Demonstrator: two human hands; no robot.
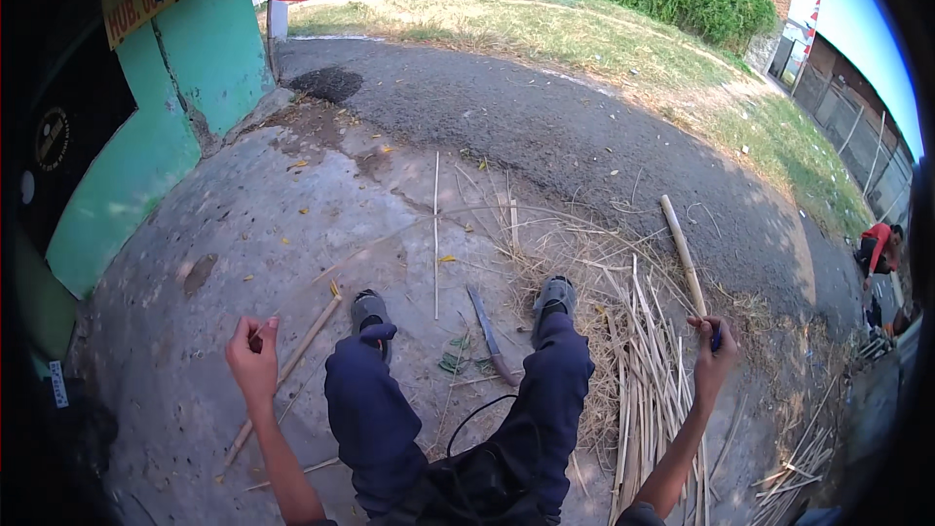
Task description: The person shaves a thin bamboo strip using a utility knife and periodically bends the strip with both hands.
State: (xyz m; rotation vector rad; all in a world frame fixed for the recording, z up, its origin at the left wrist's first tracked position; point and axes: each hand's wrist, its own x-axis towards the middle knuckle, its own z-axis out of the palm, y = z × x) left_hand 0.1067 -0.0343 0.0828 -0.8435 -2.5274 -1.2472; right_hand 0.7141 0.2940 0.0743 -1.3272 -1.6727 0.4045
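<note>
My left hand (253,360) is raised at the left with its fingers curled together; what they hold, if anything, I cannot make out. Just beyond it a bamboo stick (310,339) lies slanted on the concrete. My right hand (716,356) is closed at the right, around a small dark blue object (716,340) that shows only in part. A thick bamboo piece (683,251) reaches up to the right hand's fingertips in the picture; whether they touch I cannot tell. A machete (484,321) with a curved brown handle lies on the ground between my feet.
A pile of split bamboo strips (643,390) lies beside my right leg, among pale shavings (575,258). One thin strip (436,234) lies straight ahead. More strips (799,477) are at the lower right. A person in red (879,245) crouches at the far right. A green wall (156,136) stands left.
</note>
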